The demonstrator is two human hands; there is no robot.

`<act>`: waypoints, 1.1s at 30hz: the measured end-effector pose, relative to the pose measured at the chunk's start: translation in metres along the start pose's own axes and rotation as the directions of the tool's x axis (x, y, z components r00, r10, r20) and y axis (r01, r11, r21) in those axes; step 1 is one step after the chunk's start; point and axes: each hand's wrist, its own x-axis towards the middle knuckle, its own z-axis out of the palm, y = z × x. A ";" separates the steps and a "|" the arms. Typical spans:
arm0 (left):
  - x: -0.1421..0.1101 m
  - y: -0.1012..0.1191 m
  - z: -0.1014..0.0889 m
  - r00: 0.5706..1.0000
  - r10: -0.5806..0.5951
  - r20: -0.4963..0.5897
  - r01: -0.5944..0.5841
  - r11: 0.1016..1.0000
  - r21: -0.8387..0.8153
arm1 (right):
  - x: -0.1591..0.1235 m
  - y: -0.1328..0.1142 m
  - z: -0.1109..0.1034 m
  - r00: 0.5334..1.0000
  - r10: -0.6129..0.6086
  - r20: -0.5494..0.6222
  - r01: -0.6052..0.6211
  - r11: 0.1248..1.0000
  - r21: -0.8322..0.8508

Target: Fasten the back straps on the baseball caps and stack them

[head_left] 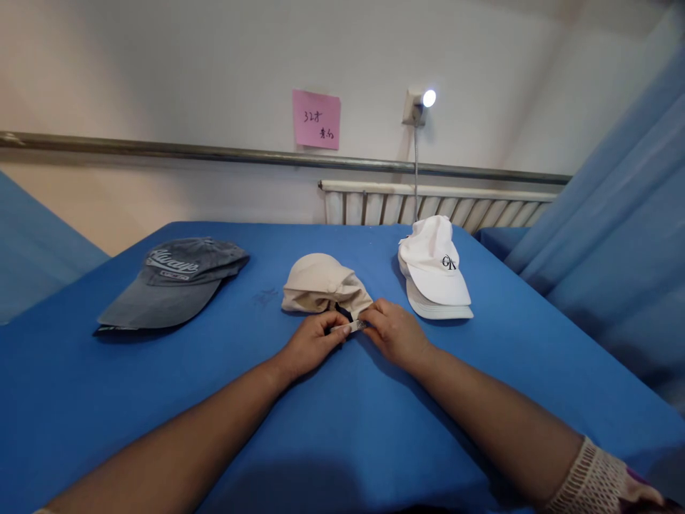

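A beige cap (317, 273) lies on the blue-covered table with its back strap toward me. My left hand (315, 344) pinches the left part of that strap (354, 327). At the strap's buckle end, the fingers of my right hand (397, 334) are closed on it too. A small shiny buckle shows between the two hands, and the fingertips partly hide it. The cap's crown is creased on its right side, and its brim is out of sight behind the crown.
A dark grey cap with white lettering (179, 278) lies at the left. White caps (436, 268) sit stacked at the right. Behind the blue table (321, 442) are a radiator (374, 203), a metal rail (214, 151) and a plugged-in cable (416, 164). Blue curtains hang on both sides.
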 end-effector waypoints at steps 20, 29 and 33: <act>-0.001 0.001 0.000 0.998 -0.012 -0.060 0.015 0.999 0.043 | 0.000 0.000 -0.001 0.992 -0.119 0.043 0.117 0.993 0.032; -0.004 0.004 0.001 0.993 0.047 -0.107 -0.039 0.996 0.076 | 0.000 0.004 0.005 0.996 -0.093 -0.012 0.094 0.991 0.093; -0.007 0.005 -0.002 0.980 0.119 -0.158 -0.094 0.983 0.157 | -0.002 0.006 0.003 0.997 -0.068 -0.048 0.073 0.990 0.124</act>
